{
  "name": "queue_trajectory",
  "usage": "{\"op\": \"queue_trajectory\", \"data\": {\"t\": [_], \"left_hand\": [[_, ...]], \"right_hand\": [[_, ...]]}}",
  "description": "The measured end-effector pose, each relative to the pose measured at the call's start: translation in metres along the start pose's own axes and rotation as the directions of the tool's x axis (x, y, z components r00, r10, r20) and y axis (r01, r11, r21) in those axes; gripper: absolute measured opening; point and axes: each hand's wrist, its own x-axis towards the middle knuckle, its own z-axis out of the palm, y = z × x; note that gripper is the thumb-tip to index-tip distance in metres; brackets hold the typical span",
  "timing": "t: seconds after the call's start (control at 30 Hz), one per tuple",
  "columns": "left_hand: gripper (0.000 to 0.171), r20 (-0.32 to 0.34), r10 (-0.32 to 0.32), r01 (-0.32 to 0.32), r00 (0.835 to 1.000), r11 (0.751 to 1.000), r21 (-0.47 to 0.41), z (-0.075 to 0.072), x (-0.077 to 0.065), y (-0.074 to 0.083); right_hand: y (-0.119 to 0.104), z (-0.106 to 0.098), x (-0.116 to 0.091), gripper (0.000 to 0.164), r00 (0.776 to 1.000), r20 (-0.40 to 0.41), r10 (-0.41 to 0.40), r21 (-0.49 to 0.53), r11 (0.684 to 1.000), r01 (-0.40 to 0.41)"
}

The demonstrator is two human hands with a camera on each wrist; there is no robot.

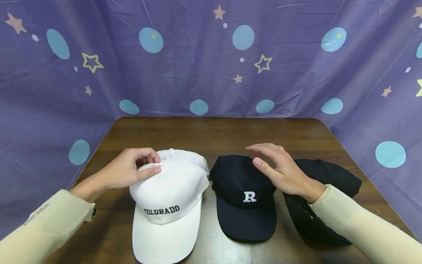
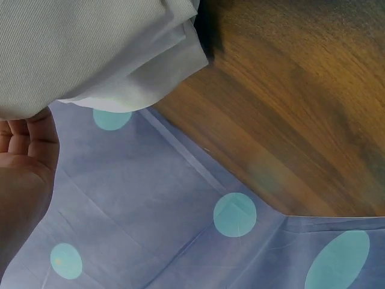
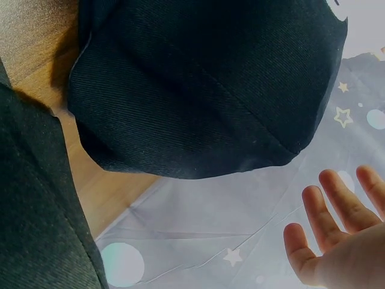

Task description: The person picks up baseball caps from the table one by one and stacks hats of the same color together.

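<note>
My left hand (image 1: 132,168) pinches the crown of a white baseball cap (image 1: 171,190) lettered COLORADO, its thumb near the top button. More white crown (image 1: 189,157) shows behind it, and layered white edges (image 2: 162,72) appear in the left wrist view, so white caps seem nested together. Right of these lies a navy cap (image 1: 244,183) with a white R. My right hand (image 1: 280,168) hovers by that cap's back edge with fingers spread and nothing held. In the right wrist view its fingers (image 3: 328,220) are apart from the navy cloth.
A black cap (image 1: 329,176) lies at the right, partly hidden behind my right forearm. All the caps are on a brown wooden table (image 1: 211,134), brims toward me. A purple curtain (image 1: 197,66) with stars and dots hangs around the table's back and sides.
</note>
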Motion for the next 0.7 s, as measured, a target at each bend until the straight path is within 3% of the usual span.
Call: {"op": "queue_trajectory", "data": {"t": [0.27,0.53,0.7], "left_hand": [[0.016,-0.005,0.012,-0.012,1.000,1.000,0.008,0.0081,0.0032,-0.0052],[0.019,-0.079,0.088,-0.091,0.993,0.995,-0.033,0.0078,-0.0012,-0.0067],[0.021,-0.106,0.087,-0.093,0.991,0.994,-0.057,0.0075,-0.0028,-0.0079]], "right_hand": [[0.0027,0.0011,-0.0014,0.037,1.000,-0.010,0.004,-0.005,1.000,-0.004],[0.0071,-0.0029,-0.0046,0.037,0.999,-0.026,0.021,-0.022,1.000,-0.022],[0.0094,-0.0053,-0.0068,0.036,0.999,-0.028,0.033,-0.030,0.999,-0.034]]}}
